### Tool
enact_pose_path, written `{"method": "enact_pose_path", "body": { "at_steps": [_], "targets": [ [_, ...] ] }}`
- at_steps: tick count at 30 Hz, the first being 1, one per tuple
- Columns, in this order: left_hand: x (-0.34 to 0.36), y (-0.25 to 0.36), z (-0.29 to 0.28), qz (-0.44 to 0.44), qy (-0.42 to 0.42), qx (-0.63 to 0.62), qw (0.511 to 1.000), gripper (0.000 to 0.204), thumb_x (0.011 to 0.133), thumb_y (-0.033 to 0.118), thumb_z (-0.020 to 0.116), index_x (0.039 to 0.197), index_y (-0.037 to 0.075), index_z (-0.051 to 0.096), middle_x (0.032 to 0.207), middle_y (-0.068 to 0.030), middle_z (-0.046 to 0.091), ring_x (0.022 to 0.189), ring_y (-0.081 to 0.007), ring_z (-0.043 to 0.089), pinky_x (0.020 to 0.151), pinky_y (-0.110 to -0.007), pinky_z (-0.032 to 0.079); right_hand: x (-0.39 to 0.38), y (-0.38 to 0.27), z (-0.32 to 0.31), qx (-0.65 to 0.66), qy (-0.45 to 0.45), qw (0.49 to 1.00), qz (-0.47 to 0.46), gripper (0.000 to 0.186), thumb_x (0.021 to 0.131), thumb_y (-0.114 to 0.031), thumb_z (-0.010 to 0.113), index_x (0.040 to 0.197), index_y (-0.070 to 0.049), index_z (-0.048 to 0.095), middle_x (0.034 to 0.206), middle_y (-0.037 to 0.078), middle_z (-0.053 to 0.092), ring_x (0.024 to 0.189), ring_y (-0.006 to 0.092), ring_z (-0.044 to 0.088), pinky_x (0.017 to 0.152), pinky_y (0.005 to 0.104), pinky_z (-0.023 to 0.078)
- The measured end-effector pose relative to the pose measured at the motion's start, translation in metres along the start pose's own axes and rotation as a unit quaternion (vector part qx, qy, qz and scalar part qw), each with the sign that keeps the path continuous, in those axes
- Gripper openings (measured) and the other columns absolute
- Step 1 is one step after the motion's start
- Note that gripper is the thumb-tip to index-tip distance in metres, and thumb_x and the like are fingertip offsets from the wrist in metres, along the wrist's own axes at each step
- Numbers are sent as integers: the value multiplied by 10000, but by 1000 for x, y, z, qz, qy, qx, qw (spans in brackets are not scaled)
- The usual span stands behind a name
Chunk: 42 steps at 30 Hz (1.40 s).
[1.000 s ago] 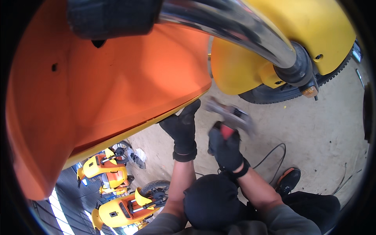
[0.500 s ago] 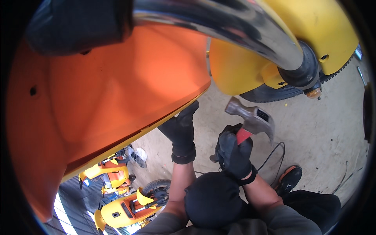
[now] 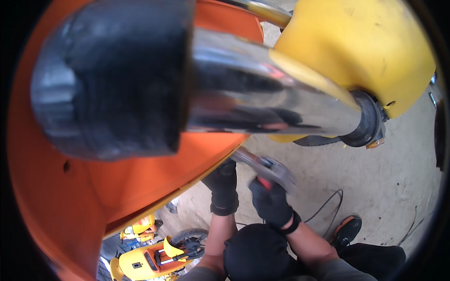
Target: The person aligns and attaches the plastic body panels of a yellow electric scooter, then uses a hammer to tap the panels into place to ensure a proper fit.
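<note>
My right hand (image 3: 272, 201), in a black glove, grips a claw hammer (image 3: 272, 169) by its red handle, close under the metal head. Motion blurs the hammer; its striking face is at the lower edge of a large orange panel (image 3: 150, 187), by my left hand. Whether it touches the panel cannot be told. My left hand (image 3: 221, 185), also gloved in black, is up against the panel's yellow rim (image 3: 178, 191). Its fingers are hidden behind the rim and the hammer head.
Close overhead, a chrome tube (image 3: 262, 89) with a black end cap (image 3: 112, 79) crosses the view. A yellow fender (image 3: 356, 51) is at upper right. Yellow-orange motorbikes (image 3: 140, 262) stand at lower left. A black cable (image 3: 333, 206) lies on the concrete floor (image 3: 375, 187) near my shoe (image 3: 348, 230).
The hammer has swung left and down to the panel edge beside my left hand. My right hand has moved slightly left and down. The chrome tube now fills more of the view.
</note>
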<state>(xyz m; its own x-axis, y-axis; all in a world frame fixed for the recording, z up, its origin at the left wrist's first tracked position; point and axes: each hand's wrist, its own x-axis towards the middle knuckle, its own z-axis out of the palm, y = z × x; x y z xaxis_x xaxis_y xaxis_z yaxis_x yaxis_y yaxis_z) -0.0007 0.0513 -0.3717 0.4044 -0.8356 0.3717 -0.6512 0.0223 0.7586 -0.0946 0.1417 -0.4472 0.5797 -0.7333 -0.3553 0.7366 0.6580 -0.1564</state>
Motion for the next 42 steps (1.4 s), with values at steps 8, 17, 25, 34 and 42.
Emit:
{"method": "enact_pose_path", "body": {
  "at_steps": [8,17,25,34,42],
  "targets": [
    [-2,-2,-6,-2,3,52,999,239,706,15,771,903,-11,638,861,-52,647,775,-162,597,740,-306,480,8,-26,21,-299,23,938,-176,265,944,-347,523,866,-95,500,703,-37,469,563,89,450,488,231,351],
    [-4,-9,-11,20,13,96,995,244,716,36,762,911,5,619,833,-29,623,724,-149,564,705,-291,470,-2,-2,0,-126,65,989,-45,327,999,-362,460,858,-68,486,603,-31,427,416,66,385,391,228,346],
    [-3,-9,-9,-1,-10,23,1000,247,729,47,758,926,-2,616,870,-31,625,771,-144,575,735,-290,473,18,4,-6,-111,70,983,-130,302,987,-372,486,865,-96,499,598,-62,415,447,37,385,402,217,313],
    [-5,-10,-7,-34,8,-15,999,190,713,8,725,878,2,629,829,-32,629,737,-144,579,691,-288,477,-2,15,-20,-70,60,986,-135,177,983,-213,489,868,-80,469,632,-40,407,497,52,404,445,222,340],
    [-4,2,-33,39,-56,40,997,206,809,10,599,1010,3,558,912,-40,585,785,-138,556,716,-261,462,6,-50,-3,-519,107,786,-320,162,733,-99,726,730,-74,567,655,97,542,569,296,580,508,371,440]
  ]
}}
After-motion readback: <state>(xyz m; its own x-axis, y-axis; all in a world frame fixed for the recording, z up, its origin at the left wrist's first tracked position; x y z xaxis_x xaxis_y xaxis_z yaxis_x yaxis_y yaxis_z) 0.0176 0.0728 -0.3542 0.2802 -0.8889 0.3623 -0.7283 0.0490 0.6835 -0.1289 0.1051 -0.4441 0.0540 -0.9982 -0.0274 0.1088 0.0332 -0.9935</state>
